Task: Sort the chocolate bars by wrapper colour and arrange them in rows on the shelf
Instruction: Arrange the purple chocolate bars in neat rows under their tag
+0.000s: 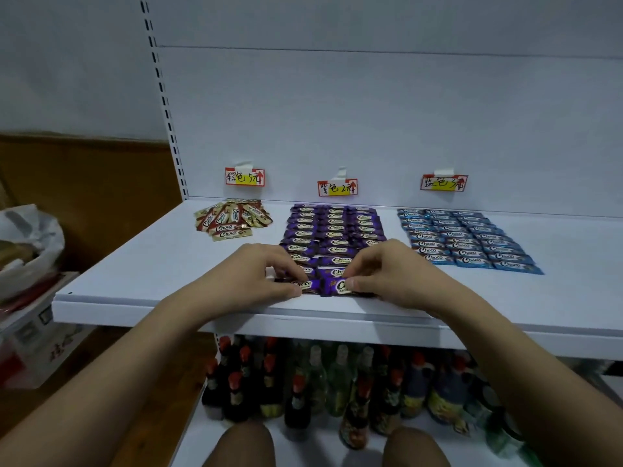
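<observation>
Step in hand: squaring up the front row of the purple chocolate bars [332, 244] on the shelf [135, 274]; the purple block sits mid-shelf, under the middle price tag [337, 188]

Left hand [266, 274]: fingers curled down onto the front-left purple bar [305, 284]; thumb at its near edge, fingertips on its far side; a pinching grip on that bar, as far as the view shows

Right hand [381, 267]: thumb and fingertips pinch the front-right purple bar [338, 286]; the grip closes on the bar's right half

Key relation: both bars lie with their long axes left to right, parallel to the shelf's front edge; they sit end to end, touching or nearly so, between the two hands; each hand is nearest its own bar, so neither needs to cross over

Lie of the bars: the front-right bar looks slightly skewed against the rows behind; my reading is that it wants a small turn and a nudge back toward the row

Blue bars [467, 239]: in tidy rows to the right, well apart from the hands; looks finished

Brown bars [232, 220]: a loose fanned heap at the back left, not yet in rows; nearer the left hand

Progress: purple nearly done, brown likely next

Risk: sliding one bar may push the neighbours out of line, since the rows sit close together
</observation>
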Demonstrator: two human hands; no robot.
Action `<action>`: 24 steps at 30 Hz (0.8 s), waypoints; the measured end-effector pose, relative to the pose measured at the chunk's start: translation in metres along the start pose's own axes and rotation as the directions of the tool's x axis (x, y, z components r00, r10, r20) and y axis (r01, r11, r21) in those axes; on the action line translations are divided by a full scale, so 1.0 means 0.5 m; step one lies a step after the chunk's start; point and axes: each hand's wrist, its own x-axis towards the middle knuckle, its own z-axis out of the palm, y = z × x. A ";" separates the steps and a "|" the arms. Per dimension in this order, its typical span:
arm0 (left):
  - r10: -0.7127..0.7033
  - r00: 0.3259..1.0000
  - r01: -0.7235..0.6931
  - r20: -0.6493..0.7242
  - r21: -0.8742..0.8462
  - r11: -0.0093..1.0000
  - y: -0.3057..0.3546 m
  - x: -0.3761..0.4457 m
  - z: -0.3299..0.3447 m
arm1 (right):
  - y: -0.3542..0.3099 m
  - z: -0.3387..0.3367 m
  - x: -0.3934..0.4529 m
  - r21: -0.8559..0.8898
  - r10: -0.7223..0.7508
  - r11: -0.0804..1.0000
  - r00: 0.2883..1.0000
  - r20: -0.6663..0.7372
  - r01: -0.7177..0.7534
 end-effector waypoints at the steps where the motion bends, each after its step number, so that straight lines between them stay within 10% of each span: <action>1: 0.017 1.000 -0.017 -0.007 0.029 0.999 0.000 0.002 0.003 | 0.000 0.002 0.000 -0.044 -0.010 0.999 1.000 -0.020 0.009; 24: 0.017 0.996 -0.011 -0.089 0.064 0.998 -0.025 0.007 -0.005 | -0.013 0.018 0.009 -0.214 -0.205 0.959 0.976 -0.069 0.186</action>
